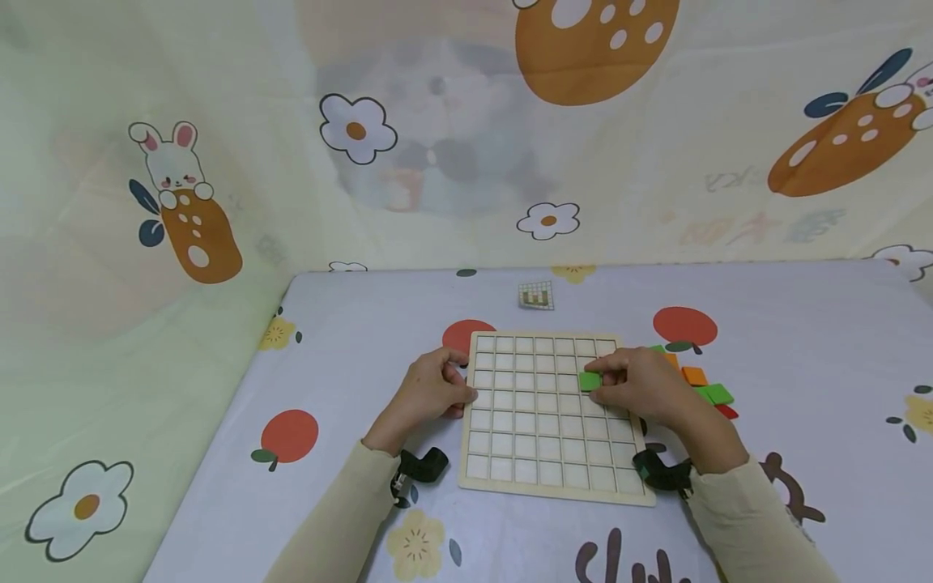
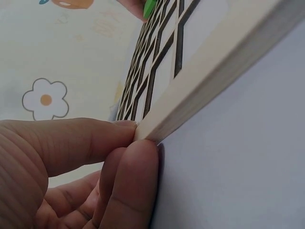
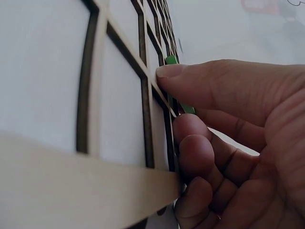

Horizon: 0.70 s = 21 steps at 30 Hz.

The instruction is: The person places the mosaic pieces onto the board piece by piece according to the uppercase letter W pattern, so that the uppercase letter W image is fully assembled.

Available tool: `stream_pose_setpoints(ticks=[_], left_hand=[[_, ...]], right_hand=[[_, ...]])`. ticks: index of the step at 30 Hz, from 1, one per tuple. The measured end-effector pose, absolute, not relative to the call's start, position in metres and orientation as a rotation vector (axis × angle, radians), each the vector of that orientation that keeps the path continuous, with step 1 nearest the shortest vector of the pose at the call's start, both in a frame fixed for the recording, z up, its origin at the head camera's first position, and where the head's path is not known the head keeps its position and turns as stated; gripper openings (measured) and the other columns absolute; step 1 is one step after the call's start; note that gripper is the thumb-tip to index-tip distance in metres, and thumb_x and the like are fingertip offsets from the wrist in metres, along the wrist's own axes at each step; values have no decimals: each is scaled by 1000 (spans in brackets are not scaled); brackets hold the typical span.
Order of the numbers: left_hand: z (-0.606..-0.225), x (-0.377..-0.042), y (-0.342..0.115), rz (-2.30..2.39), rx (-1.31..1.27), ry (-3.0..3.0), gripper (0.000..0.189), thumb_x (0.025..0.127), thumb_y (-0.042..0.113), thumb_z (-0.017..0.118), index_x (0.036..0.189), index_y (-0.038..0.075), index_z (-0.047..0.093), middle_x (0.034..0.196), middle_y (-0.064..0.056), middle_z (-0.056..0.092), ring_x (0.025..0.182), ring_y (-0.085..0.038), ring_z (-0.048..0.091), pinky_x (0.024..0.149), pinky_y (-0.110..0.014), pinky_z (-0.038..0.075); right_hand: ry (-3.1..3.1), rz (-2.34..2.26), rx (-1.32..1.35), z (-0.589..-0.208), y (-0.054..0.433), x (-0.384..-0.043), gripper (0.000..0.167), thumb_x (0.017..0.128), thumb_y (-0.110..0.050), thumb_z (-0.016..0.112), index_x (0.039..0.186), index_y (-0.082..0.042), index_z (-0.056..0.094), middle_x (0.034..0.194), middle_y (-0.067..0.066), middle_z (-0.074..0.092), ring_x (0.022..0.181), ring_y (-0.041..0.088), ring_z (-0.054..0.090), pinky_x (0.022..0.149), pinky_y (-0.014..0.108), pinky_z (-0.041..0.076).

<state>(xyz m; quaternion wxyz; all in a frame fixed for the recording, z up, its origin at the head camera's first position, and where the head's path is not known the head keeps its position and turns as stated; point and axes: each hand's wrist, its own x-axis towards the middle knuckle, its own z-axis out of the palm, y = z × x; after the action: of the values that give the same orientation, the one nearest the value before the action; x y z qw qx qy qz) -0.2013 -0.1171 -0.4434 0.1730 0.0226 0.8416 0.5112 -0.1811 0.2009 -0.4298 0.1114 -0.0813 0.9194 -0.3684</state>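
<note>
We see a square green tile (image 1: 590,381) pinched in the right hand (image 1: 649,385). The left hand (image 1: 428,387) pinches the pale gridded board (image 1: 557,493).

In front of you hangs a pale cloth backdrop (image 1: 255,48) printed with white flowers (image 1: 355,129) — and, to your left, a rabbit (image 1: 175,166) hugging a spotted brown shape (image 1: 200,235). Faint lettering (image 1: 761,227) shows farther right. Your surface (image 1: 816,324) is pale lavender, patterned with red fruits (image 1: 290,436), yellow blossoms (image 1: 415,544) and — nearest you — brown lettering (image 1: 614,555).
</note>
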Motion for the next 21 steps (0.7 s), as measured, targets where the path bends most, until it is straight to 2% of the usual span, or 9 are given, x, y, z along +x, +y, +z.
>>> stream_pose_setpoints(ticks=[21], left_hand=[[-445,-202,-117,1427,82,2409,47,88,3,81,130,2,60,86,-10,63,57,-15,63,56,-25,58]], right_hand=[[2702,-1093,-276,-432,203,-182,39,85,-9,83,121,2,74,80,1,58,76,18,52,57,26,39]])
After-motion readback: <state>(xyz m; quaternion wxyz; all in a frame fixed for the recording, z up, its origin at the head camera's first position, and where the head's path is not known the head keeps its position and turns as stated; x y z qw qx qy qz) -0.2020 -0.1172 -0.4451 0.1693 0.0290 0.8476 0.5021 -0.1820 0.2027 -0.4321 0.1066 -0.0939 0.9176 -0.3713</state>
